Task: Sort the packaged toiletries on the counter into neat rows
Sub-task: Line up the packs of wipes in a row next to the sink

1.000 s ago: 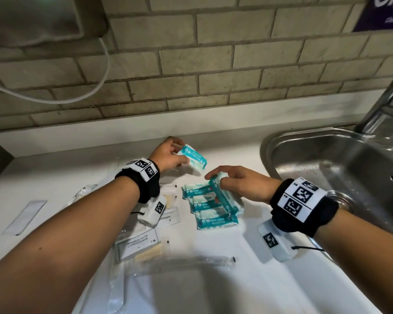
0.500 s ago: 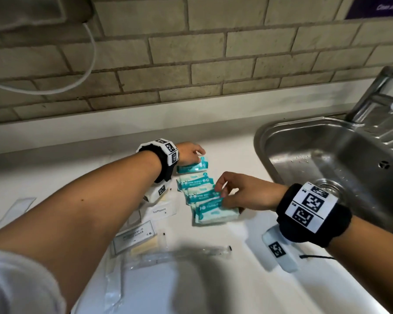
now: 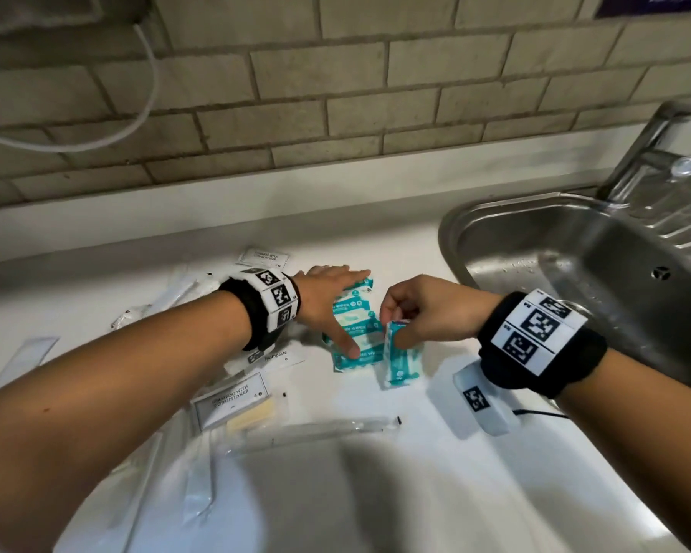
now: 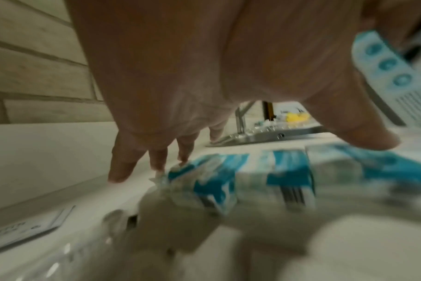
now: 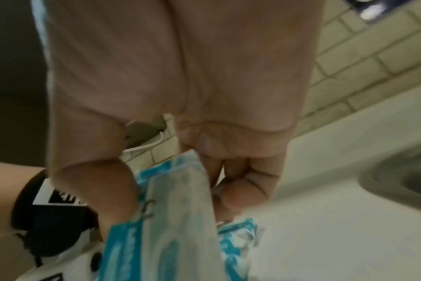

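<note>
Several teal-and-white wipe packets [image 3: 356, 319] lie in a short column on the white counter [image 3: 376, 492]. My left hand [image 3: 332, 303] lies flat across them with straight, spread fingers, thumb tip on the nearest packet; the left wrist view shows the same packets [image 4: 252, 180] under the palm. My right hand [image 3: 411, 313] pinches one more wipe packet [image 3: 395, 353] by its top edge and holds it on end beside the column. In the right wrist view that packet [image 5: 178, 218] sits between thumb and curled fingers.
A steel sink [image 3: 575, 273] with a tap opens close to the right. Shampoo sachets [image 3: 232, 397], a toothpaste sachet [image 3: 280, 357] and clear-wrapped long items [image 3: 316, 429] lie left and near. A second shampoo sachet [image 3: 264, 257] lies by the brick wall [image 3: 336, 93].
My left hand has flattened over the wipe column after setting a packet at its far end. My right hand has lifted one packet off the near end and stood it on edge.
</note>
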### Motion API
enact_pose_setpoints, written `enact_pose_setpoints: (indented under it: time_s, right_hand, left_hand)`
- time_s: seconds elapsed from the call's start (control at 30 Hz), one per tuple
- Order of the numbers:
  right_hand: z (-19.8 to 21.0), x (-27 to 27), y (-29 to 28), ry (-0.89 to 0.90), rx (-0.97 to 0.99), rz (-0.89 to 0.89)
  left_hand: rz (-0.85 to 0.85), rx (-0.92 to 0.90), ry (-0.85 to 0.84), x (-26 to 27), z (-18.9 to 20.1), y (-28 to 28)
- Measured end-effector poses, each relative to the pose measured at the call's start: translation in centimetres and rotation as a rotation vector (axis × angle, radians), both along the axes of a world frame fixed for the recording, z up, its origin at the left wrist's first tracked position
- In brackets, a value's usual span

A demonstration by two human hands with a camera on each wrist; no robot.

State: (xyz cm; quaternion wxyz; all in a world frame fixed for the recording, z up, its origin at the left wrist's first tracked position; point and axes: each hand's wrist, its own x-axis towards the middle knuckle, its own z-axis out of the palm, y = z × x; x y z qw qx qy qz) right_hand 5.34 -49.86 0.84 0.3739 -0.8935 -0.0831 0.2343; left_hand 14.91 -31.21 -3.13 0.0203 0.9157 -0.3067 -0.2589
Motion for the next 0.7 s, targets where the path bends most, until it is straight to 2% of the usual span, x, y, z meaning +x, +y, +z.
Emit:
enact_pose_setpoints:
  time_s: [0.07,0.17,0.27,0.4,0.47,0.57,0.7]
  right_hand:
    - [0.7,0.2,0.9,-0.018,-0.108,0.115]
    - [0.1,-0.2,2.9,-0.017,-0.263,0.295]
    - [-1.5,-0.8,4.6,-0.056,-0.319,0.422]
    - [-2.4,-0.8,5.0,-0.240,-0.250,0.400]
    - [-2.6,-0.8,4.3,-0.288,-0.301,0.364]
    - [-3.0,-1.1,3.3,-0.223,-0.444,0.374]
    - [-3.7,-1.0,3.1,-0.226,-0.402,0.386]
  left_hand:
    - [-0.006,0.050,-0.039,-0.5,-0.6,0.3]
    - [0.033,0.018,-0.044,-0.3,-1.2,0.7]
    - [0.047,0.011,-0.040,0.2,-1.5,1.0]
    - [0.050,0.029,-0.084,0.7,-1.7,1.1]
    - [0.072,0.033,-0.108,0.7,-1.6,1.1]
    - [0.096,0.033,-0.106,1.0,-1.3,1.1]
    - [0.111,0.059,-0.101,2.0,-1.1,0.9]
